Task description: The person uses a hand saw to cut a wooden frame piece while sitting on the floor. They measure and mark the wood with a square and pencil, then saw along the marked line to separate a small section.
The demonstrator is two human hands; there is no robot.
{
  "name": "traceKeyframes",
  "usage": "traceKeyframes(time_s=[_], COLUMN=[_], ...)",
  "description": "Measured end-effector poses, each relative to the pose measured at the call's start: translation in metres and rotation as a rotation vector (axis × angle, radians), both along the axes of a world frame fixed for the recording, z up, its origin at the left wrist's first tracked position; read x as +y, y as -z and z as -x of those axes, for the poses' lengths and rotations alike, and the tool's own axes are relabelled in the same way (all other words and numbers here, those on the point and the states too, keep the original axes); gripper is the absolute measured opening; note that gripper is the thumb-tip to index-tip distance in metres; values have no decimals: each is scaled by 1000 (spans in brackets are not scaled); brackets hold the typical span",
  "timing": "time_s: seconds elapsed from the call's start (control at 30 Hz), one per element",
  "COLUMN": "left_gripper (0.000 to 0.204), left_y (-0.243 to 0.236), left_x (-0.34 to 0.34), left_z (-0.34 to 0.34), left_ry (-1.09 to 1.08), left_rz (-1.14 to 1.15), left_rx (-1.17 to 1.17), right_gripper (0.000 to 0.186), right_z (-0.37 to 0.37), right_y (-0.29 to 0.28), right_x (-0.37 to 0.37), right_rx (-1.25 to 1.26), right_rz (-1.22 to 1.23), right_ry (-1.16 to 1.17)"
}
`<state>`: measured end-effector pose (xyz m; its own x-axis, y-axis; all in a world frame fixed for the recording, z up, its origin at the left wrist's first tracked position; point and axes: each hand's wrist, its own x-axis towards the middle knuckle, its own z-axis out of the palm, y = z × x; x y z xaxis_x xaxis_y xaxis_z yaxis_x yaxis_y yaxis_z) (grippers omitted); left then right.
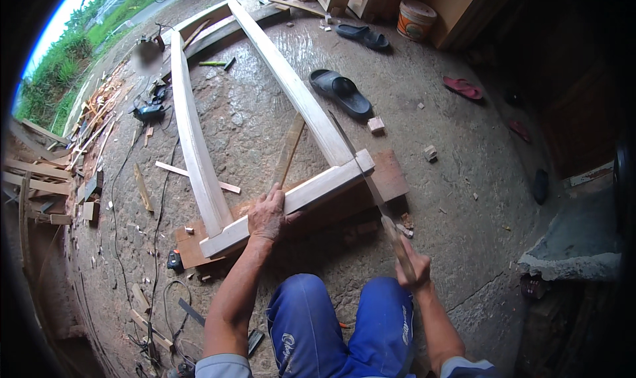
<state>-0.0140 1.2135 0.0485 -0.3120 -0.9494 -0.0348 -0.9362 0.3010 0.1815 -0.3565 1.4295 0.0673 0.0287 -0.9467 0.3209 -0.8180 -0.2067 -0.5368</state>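
A pale wooden frame [281,70] lies before me, two long rails joined to a near crosspiece [318,190]. My left hand [266,216] grips the crosspiece left of its middle, fingers over the far edge and partly hidden. In my right hand [415,270] is a handsaw [400,247], its long handle pointing toward me. The saw's narrow blade crosses the right end of the crosspiece, just outside the rail joint. Beneath that end, a reddish-brown board [389,174] lies on the floor.
Black sandals [340,93] lie beyond the saw, with small wood blocks [376,125] nearby. A tape measure [174,260] sits by the board's left end. Cords and a dark power tool [148,113] lie left, near scrap wood [40,179]. A bucket [416,20] stands at the back.
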Motion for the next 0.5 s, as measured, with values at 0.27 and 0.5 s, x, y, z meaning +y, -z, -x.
traceKeyframes(time_s=[0.27,0.5], left_gripper=[77,81], left_y=[-11,0], left_x=[-15,-18], left_z=[-16,-3], left_ry=[-94,-61], left_rz=[-68,-13], left_rx=[-13,3], right_gripper=[54,47], right_z=[-28,-26], right_y=[-30,-103], right_x=[-75,45], right_rx=[-131,-518], right_rz=[99,97], right_ry=[-58,360])
